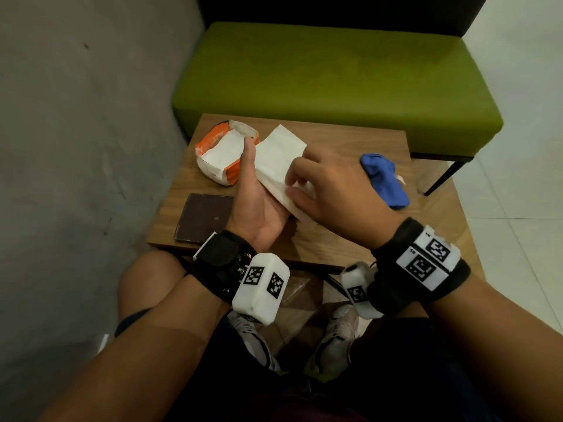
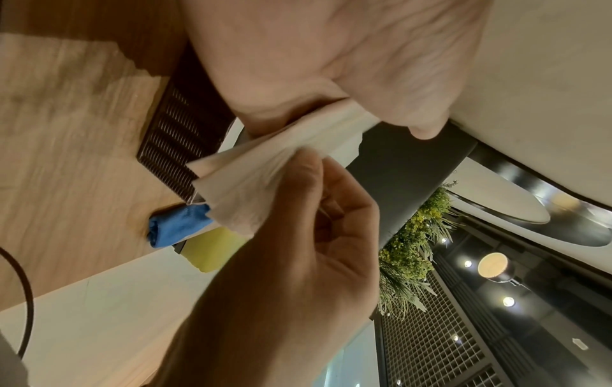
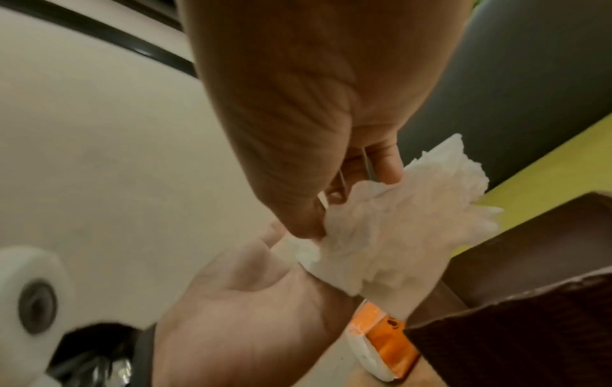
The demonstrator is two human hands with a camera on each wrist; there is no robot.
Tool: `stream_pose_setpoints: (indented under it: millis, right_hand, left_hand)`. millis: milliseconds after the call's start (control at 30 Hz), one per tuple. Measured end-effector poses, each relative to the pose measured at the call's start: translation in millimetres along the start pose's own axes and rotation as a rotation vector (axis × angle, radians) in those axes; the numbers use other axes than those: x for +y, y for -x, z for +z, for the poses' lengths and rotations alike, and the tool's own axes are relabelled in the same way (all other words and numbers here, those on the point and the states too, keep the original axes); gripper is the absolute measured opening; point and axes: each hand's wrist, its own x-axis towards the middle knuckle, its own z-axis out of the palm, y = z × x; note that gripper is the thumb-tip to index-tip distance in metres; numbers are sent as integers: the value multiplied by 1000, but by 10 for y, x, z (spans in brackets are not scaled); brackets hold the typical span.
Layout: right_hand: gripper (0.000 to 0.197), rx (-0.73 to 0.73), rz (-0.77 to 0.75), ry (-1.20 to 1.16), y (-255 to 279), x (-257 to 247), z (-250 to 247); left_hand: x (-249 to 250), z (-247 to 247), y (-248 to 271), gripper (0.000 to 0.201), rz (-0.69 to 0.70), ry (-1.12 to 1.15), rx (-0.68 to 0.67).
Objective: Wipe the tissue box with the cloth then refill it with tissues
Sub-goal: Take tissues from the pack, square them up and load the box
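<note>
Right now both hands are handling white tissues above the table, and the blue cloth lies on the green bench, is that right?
Not quite. The blue cloth lies on the wooden table, right of the hands, not on the green bench; the head view shows it. The left hand and right hand do handle the white tissues.

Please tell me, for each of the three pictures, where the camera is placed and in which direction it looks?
Head: on the head, looking down at the table; both forearms, knees and shoes show.
Left wrist: on the left wrist, looking up along the left hand; the right hand shows.
Right wrist: on the right wrist, looking along the right hand's fingers; the left palm shows.
Shared: all three show the tissues; head and left wrist show the blue cloth.
</note>
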Motion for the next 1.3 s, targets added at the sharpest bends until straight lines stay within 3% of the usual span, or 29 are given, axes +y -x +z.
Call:
stream_pose_setpoints:
  millis: [67,267,367,467,567,733,833,967,1067,1167,1300]
  right_hand:
    - [4,10,33,-81,-9,5,1]
    - [7,75,233,-258,-84,53,-151]
    - [9,146,291,-216,-176,144,-290]
    - [10,280,219,-88,-252,186,-473]
    - [9,243,95,58,-255,133,-517]
    - [12,-26,-39,146,-89,15,-157]
    - [13,-73,-16,135,-21,27,2]
    - [9,-111,0,106,8,11,60]
    - [10,-106,-12,129,24,3,90]
    - [10,-83,-10,87,57,8,82]
    - [9,121,82,-104,220,87,-66]
  left_hand:
    - [-12,-21,19,73,19,2,2]
    - [-106,-69,36,74,3,1,-5]
    - [-153,-72,38,61,-30,-38,37]
    - [-194,-92,2,38,-72,-55,128]
    - [-212,-105,-35,24,-81,-58,196]
    - [-227,-92,-3,29,-63,-33,156]
    - [-224,-98,10,37,-43,-32,144]
    - [-202,-79,26,65,-59,-13,86]
    - [-191,-55,47,71,-70,-26,49]
    - [-217,-54,47,52,-93,-90,77]
    - [-215,-111,-18,31,-74,-23,143]
